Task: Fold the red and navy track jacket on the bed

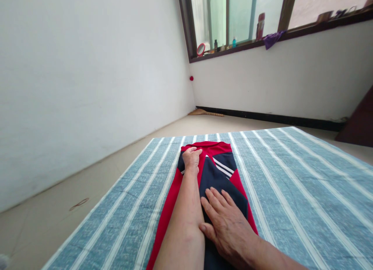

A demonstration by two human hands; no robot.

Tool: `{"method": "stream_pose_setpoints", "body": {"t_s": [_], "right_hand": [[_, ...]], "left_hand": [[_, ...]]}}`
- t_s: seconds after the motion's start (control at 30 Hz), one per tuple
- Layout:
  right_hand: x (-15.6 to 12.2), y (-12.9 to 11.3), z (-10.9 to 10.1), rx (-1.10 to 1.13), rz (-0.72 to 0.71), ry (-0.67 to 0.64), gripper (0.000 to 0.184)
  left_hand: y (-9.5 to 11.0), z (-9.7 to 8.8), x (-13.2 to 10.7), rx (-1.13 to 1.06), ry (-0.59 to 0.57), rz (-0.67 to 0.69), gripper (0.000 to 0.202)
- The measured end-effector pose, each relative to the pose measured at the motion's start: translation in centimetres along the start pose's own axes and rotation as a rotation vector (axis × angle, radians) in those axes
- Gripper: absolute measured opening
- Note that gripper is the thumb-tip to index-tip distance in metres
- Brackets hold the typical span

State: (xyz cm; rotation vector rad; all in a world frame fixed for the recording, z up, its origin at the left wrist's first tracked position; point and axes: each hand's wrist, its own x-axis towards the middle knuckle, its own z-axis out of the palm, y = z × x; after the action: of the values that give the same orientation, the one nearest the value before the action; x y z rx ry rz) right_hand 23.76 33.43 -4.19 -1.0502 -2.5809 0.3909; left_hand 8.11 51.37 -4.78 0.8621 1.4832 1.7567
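Observation:
A red and navy jacket [223,184] with white stripes lies folded lengthwise on a striped cloth, its red collar end pointing away from me. My left hand [191,160] reaches to the far end, fingers curled closed at the jacket's red edge just below the collar; the fabric between the fingers is mostly hidden. Nearer to me, my right hand [223,219] lies flat on the navy part, fingers spread, with its thumb beside my left forearm. Both forearms cover much of the jacket's near end.
Under the jacket is a blue and white striped cloth [291,200] on a flat raised surface. Beyond its edge is pale floor [96,180], with a thin loop of cord [78,204] and a broom [206,113] in the corner. Bottles, a mirror and a purple cloth [273,40] line the window ledge.

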Motion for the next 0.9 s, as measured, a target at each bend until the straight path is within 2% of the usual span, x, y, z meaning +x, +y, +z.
{"method": "stream_pose_setpoints", "body": {"t_s": [0.07,0.27,0.43,0.57,0.67,0.9], "right_hand": [[0.0,0.0,0.0,-0.003,0.004,-0.006,0.060],[0.0,-0.1,-0.2,-0.003,0.008,-0.016,0.060],[0.0,-0.1,-0.3,-0.001,-0.001,-0.012,0.059],[-0.1,-0.2,-0.3,0.006,0.002,0.005,0.058],[-0.1,-0.2,-0.3,0.008,-0.001,0.015,0.058],[-0.1,0.1,-0.3,0.018,-0.017,-0.012,0.060]], "left_hand": [[0.0,0.0,0.0,0.040,0.006,0.000,0.009],[0.7,0.2,-0.3,0.047,0.014,0.007,0.009],[1.1,0.3,-0.5,0.006,0.039,0.015,0.026],[1.2,0.2,-0.4,0.025,0.055,0.027,0.024],[1.1,0.2,-0.5,0.051,0.011,0.002,0.011],[1.0,0.0,-0.6,0.071,-0.088,-0.079,0.016]]}}
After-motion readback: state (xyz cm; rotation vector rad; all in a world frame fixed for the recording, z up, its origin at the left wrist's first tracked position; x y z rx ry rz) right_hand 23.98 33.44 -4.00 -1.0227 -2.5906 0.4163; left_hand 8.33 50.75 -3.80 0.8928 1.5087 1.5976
